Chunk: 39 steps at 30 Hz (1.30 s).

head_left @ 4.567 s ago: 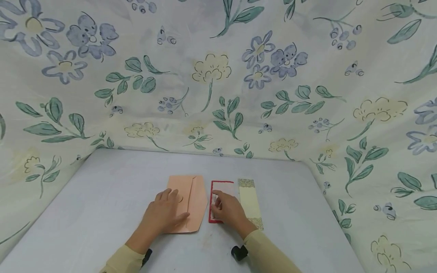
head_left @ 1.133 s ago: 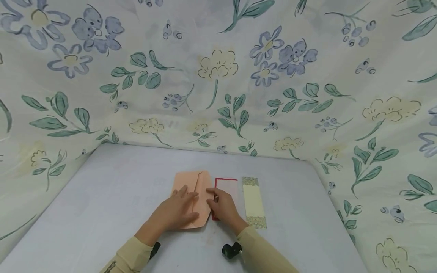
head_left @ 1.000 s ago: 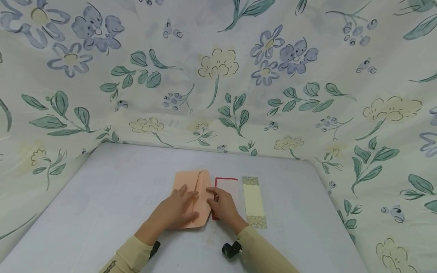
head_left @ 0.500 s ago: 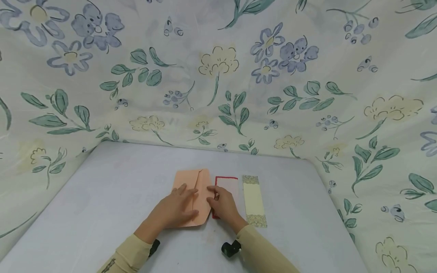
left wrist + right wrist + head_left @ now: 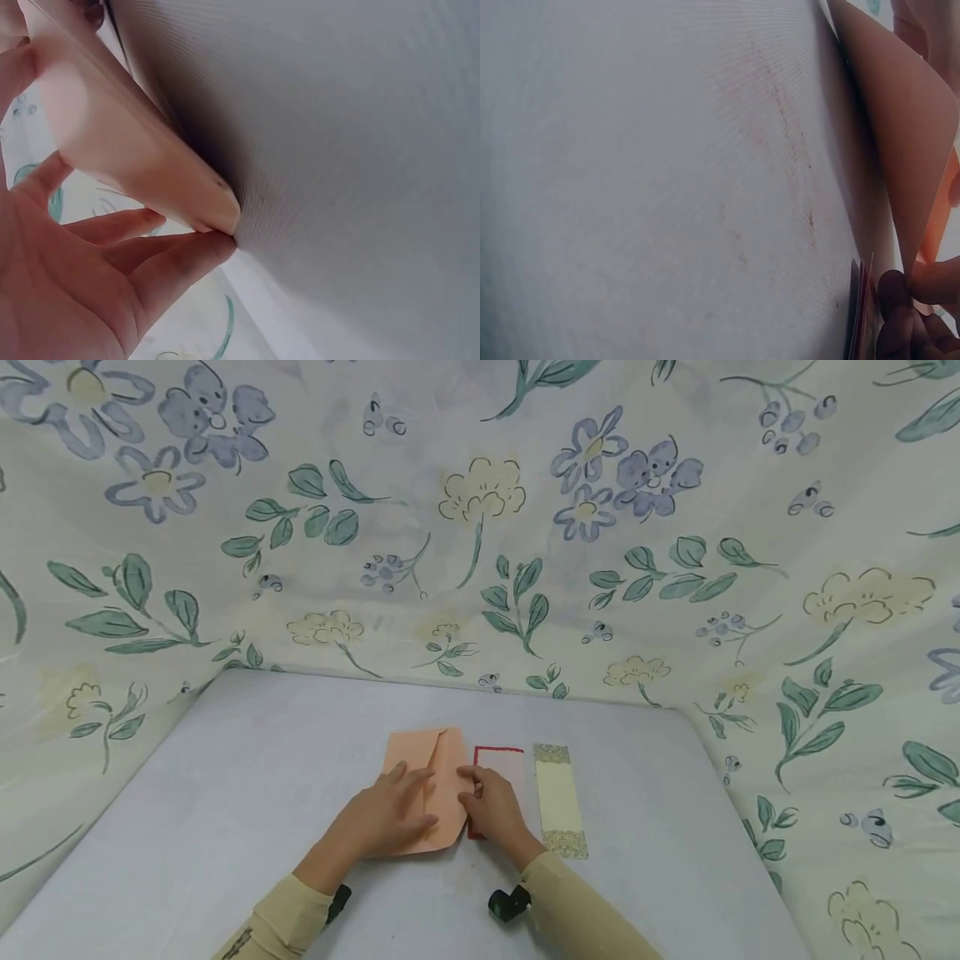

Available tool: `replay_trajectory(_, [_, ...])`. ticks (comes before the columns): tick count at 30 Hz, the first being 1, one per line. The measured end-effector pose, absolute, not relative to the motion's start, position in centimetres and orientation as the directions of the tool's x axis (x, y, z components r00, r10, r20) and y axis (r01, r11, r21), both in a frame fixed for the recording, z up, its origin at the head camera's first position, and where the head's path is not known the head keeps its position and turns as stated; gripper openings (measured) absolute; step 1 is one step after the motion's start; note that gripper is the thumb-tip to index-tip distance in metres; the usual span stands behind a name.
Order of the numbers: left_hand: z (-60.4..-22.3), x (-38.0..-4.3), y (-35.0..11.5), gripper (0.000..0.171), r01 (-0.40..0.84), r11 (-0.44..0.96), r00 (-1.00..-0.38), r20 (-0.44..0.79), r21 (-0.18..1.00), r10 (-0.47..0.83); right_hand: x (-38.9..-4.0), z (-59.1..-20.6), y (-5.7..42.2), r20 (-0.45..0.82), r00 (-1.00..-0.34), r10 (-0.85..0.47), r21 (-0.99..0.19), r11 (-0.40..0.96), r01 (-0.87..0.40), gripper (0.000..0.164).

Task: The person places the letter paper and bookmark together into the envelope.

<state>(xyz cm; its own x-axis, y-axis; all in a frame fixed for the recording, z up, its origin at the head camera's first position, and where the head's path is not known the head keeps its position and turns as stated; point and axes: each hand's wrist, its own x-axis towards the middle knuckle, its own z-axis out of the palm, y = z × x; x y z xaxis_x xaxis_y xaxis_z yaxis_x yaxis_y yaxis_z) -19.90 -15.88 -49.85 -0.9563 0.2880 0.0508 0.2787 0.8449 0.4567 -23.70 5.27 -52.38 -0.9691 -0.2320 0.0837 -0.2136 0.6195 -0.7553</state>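
Note:
A peach paper envelope lies in the middle of the table, its flap toward the right. Across its left part, with fingers spread, my left hand rests; in the left wrist view, fingertips of this left hand touch the edge of the envelope. My right hand pinches the right edge between thumb and fingers. In the right wrist view, the envelope slants up off the table, its tip in the right hand. Under and behind that hand lies a red-bordered card, partly hidden.
Right of the red-bordered card lies a cream paper strip with glittery gold ends. All of these are on a white table. A floral cloth hangs behind and at the sides. Black wrist cameras sit below both wrists.
My right hand has moved left from the red-bordered card to the envelope's right edge and pinches it. The left hand has shifted right over the envelope. In the last second, little has moved.

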Motion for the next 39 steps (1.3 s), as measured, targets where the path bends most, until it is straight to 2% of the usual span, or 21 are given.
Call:
replay_trajectory(13, [-49.71,-19.74,-15.81,0.067,0.279,0.830,-0.957,0.066,0.482,0.283,-23.45,-52.46,5.58,0.117,-0.968,-0.224,-0.753,0.615,-0.233,0.036])
replay_trajectory(27, [-49.73,-19.75,-15.71,0.066,0.268,0.835,-0.959,0.054,0.481,0.277,-23.36,-52.19,5.70,0.082,-0.980,-0.182,-0.778,0.603,-0.177,0.035])
replay_trajectory(39, [-49.74,-19.81,-15.72,0.065,0.278,0.843,-0.958,0.069,0.461,0.278,-23.28,-52.30,6.29,0.136,-0.973,-0.184,-0.785,0.580,-0.219,0.035])
